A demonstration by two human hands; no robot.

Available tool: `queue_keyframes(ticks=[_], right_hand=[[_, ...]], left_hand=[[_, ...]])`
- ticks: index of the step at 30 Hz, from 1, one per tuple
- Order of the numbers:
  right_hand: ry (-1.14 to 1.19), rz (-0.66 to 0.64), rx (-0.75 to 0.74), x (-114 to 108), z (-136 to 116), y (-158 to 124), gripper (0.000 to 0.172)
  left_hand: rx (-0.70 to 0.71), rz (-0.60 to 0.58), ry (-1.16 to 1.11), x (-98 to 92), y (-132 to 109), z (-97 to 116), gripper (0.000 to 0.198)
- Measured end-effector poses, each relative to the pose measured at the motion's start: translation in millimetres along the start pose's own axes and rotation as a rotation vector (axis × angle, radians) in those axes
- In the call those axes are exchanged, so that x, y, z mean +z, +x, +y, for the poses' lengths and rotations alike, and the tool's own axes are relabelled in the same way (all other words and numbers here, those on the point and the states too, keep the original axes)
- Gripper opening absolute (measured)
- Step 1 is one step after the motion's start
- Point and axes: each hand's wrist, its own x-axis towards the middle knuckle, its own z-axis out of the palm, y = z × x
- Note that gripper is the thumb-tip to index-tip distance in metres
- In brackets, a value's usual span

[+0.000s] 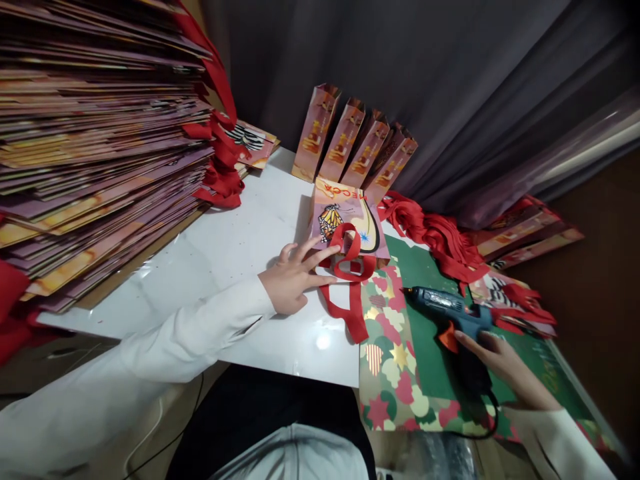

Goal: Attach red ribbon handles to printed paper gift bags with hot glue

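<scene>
Gift bag (350, 215), butterfly-printed with a red ribbon handle (351, 268), sits just beyond our left hand (291, 279), whose fingers are spread apart and press on the handle. Our right hand (503, 363) seems closed on the glue gun (450, 310). Standing bags (356, 150) crowd behind; a tall stack (100, 147) walls the left, with bare tabletop (225, 247) between.

- The tabletop (225, 260) under my left hand (293, 279) was white, smooth and glossy, with a lamp glare on it.
- The bag (350, 213) at twelve o'clock from my fingers was printed paper with a faint sheen.
- Its handle (353, 268) was matt red fabric ribbon.
- The glue gun (445, 305) against my right hand (505, 363) was smooth blue plastic with an orange trigger.
- At ten o'clock, the stack of flat bags (100, 133) was paper too.
- The curtain (450, 80) at one o'clock was dull grey cloth.
</scene>
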Motion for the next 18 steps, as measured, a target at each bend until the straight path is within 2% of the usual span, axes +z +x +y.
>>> queue_keyframes(ticks=[2, 3, 4, 5, 7, 9, 11, 13, 18], right_hand=[[-0.268, 0.155, -0.103, 2.7, -13.2, -6.7, 0.04], [-0.363, 0.285, -0.167, 5.8, -26.7, -12.7, 0.036], [-0.402, 0.463, -0.313, 10.4, -44.8, -19.6, 0.03], [-0.393, 0.559, -0.526, 16.4, -66.3, -26.4, 0.029], [-0.391, 0.523, -0.959, 31.5, -114.7, -36.0, 0.028], [-0.503, 0.482, -1.202, 47.5, -159.2, -36.5, 0.027], [-0.597, 0.462, -1.277, 60.5, -190.3, -28.4, 0.025], [-0.644, 0.42, -1.281, 68.1, -205.7, -16.7, 0.018], [-0.56, 0.298, -1.235, 66.5, -207.7, -1.6, 0.014]], left_hand=[[0.004, 0.01, 0.003, 1.2, -0.2, -0.4, 0.081], [0.005, 0.01, 0.007, 1.5, -0.2, -0.5, 0.081], [0.005, 0.008, 0.013, 1.7, -0.2, -0.4, 0.081], [0.004, 0.004, 0.02, 1.7, -0.1, -0.3, 0.081], [0.001, -0.004, 0.035, 1.3, -0.1, 0.2, 0.081], [-0.002, -0.007, 0.047, 0.5, -0.1, 0.7, 0.082], [-0.005, -0.006, 0.053, -0.2, -0.3, 1.0, 0.083], [-0.002, -0.005, 0.051, -0.5, -0.4, 1.1, 0.083], [0.012, 0.026, 0.047, 0.0, -0.6, 0.6, 0.086]])
